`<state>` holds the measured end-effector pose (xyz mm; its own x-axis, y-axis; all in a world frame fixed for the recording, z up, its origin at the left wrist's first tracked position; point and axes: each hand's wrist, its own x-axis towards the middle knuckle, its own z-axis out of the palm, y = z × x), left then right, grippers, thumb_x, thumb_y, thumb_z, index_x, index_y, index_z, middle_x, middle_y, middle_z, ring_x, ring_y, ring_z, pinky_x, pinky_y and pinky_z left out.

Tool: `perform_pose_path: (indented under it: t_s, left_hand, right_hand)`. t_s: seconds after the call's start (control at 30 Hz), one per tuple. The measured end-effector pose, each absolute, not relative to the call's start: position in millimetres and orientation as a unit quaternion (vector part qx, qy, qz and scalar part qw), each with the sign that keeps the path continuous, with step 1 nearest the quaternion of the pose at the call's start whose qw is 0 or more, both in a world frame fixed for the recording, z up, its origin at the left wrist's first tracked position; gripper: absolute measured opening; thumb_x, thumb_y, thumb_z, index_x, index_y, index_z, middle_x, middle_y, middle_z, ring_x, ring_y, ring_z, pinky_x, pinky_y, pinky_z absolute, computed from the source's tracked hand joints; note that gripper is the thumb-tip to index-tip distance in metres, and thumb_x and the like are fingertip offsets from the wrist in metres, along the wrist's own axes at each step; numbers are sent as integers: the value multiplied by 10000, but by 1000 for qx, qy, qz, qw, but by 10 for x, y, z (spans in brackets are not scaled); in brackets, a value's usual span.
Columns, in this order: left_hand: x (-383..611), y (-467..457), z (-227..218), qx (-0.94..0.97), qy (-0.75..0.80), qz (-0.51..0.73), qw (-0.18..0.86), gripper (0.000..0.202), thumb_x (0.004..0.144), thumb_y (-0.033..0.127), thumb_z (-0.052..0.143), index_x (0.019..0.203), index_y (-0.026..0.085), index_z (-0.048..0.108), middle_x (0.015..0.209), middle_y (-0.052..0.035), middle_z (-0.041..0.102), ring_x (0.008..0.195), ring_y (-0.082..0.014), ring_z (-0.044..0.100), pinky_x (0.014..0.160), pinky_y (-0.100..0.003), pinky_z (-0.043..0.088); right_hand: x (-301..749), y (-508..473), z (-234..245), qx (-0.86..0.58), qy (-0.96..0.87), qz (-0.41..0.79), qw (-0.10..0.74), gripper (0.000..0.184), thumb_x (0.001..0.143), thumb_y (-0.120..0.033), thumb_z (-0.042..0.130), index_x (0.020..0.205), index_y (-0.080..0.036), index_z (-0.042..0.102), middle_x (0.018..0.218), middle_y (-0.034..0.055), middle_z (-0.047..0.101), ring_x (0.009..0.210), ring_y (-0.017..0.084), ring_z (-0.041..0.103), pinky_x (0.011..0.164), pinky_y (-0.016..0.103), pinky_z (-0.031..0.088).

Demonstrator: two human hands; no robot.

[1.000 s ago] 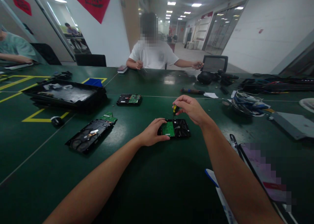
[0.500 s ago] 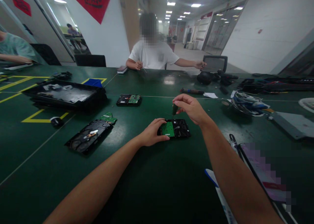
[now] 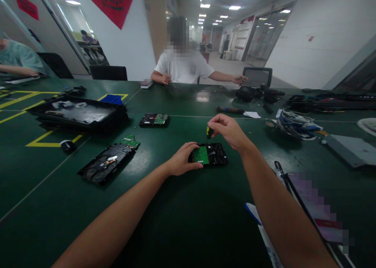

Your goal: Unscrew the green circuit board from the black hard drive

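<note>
The right hand (image 3: 228, 130) pinches a screwdriver (image 3: 209, 132); at six o'clock from its fingers, the drive (image 3: 217, 155) lies on the table (image 3: 188, 213), long axis nine-to-three, left hand (image 3: 182, 160) gripping its nine-o'clock end.

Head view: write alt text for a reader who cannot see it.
The left hand grips a hard drive on a green table while the right hand holds a small black-and-yellow tool over it. Two more drives and a black tray lie to the left; a person in white sits across.
</note>
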<state>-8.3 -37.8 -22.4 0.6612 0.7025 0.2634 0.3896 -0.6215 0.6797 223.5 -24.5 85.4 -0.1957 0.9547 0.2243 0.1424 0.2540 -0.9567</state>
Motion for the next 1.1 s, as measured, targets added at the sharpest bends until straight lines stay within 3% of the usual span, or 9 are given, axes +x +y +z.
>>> perform_pose_path:
  t_s: [0.1, 0.3, 0.57, 0.8, 1.1]
  left_hand:
    - [-76, -378, -225, 863, 316, 264, 294, 755, 807, 562, 756, 1413, 200, 490, 1484, -181, 471, 1396, -336, 464, 1180, -537, 391]
    - [-71, -376, -230, 864, 315, 263, 291, 755, 811, 558, 755, 1417, 196, 486, 1482, -176, 474, 1402, -335, 455, 1184, -524, 389]
    - [-81, -383, -214, 863, 317, 260, 295, 750, 815, 558, 750, 1417, 200, 483, 1499, -181, 457, 1413, -342, 446, 1189, -541, 380]
    - [-78, -372, -240, 865, 316, 261, 288, 752, 825, 563, 741, 1423, 194, 474, 1498, -179, 451, 1419, -331, 439, 1193, -527, 381]
    - [-84, -375, -250, 865, 315, 262, 290, 757, 819, 566, 745, 1428, 209, 473, 1492, -174, 457, 1407, -338, 449, 1182, -542, 390]
  right_hand:
    - [2230, -247, 853, -402, -640, 465, 462, 144, 863, -362, 697, 921, -234, 669, 1024, 68, 711, 927, 215, 657, 657, 338, 549]
    - [2230, -238, 851, -381, -624, 500, 464, 181, 909, -371, 638, 977, -228, 726, 1003, 72, 713, 974, 224, 662, 700, 341, 580]
    - [2245, -227, 831, -414, -650, 429, 471, 170, 838, -388, 737, 886, -227, 707, 921, 41, 688, 812, 170, 614, 642, 308, 554]
    - [2233, -237, 840, -386, -634, 481, 467, 195, 879, -389, 683, 994, -232, 701, 1029, 62, 698, 956, 211, 647, 733, 352, 592]
    - [2230, -256, 842, -405, -648, 452, 460, 224, 811, -389, 776, 902, -220, 661, 919, 49, 708, 829, 181, 645, 693, 332, 576]
